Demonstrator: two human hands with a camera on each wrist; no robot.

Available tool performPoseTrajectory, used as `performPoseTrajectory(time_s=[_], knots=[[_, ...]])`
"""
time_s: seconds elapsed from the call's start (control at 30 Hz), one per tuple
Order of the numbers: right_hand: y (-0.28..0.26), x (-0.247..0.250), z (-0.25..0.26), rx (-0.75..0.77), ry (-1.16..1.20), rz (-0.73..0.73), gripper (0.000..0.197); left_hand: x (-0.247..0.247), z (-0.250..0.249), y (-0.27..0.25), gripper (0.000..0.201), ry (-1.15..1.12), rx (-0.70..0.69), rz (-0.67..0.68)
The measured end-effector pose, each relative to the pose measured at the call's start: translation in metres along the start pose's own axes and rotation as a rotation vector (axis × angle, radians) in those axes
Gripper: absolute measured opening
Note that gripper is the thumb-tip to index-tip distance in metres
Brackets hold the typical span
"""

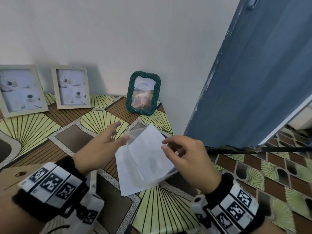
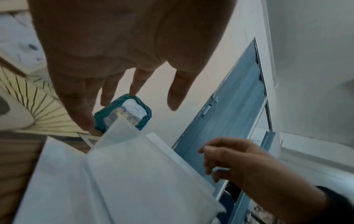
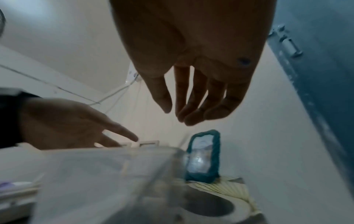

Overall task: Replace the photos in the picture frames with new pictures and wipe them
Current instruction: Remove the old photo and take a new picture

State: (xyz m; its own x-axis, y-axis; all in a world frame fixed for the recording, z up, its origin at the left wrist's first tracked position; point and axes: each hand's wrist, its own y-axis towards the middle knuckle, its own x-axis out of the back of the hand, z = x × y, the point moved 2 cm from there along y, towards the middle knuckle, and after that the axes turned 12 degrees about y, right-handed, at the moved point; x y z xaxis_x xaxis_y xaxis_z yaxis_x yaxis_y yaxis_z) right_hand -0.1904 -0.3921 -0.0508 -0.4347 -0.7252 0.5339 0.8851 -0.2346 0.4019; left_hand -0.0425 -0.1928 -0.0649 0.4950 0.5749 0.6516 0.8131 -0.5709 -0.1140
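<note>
Three picture frames [image 1: 21,89] [image 1: 70,87] [image 1: 143,92], perhaps two paper sheets [image 1: 143,159], two hands [image 1: 98,147] [image 1: 189,159].

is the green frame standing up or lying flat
Standing up. The green rope-edged picture frame rests on its lower edge on the patterned tablecloth, leaning back toward the white wall, picture facing forward.

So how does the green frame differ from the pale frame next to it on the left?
The green frame has a ropey, rounded border; the pale frame is flat and square-cornered. The green one holds one brownish picture, the pale one a four-panel collage. Both stand against the wall.
</note>
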Motion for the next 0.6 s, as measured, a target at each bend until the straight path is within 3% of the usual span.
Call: performPoseTrajectory(time_s=[0.07, 0.13, 0.23, 0.6], knots=[[0.009, 0.014, -0.012, -0.066, -0.091, -0.038, 0.008, -0.011, -0.001, -0.005, 0.08, -0.103, 0.013, 0.008], [0.015, 0.02, -0.028, -0.211, -0.111, 0.004, 0.012, -0.023, 0.0, -0.006, 0.087, -0.129, -0.001, 0.014], [0.016, 0.017, -0.043, -0.339, -0.044, 0.054, 0.017, -0.037, 0.006, -0.004, 0.083, -0.233, -0.005, 0.047], [0.016, 0.005, -0.049, -0.264, -0.067, 0.008, 0.011, -0.042, 0.013, -0.008, 0.091, -0.19, -0.023, 0.059]])
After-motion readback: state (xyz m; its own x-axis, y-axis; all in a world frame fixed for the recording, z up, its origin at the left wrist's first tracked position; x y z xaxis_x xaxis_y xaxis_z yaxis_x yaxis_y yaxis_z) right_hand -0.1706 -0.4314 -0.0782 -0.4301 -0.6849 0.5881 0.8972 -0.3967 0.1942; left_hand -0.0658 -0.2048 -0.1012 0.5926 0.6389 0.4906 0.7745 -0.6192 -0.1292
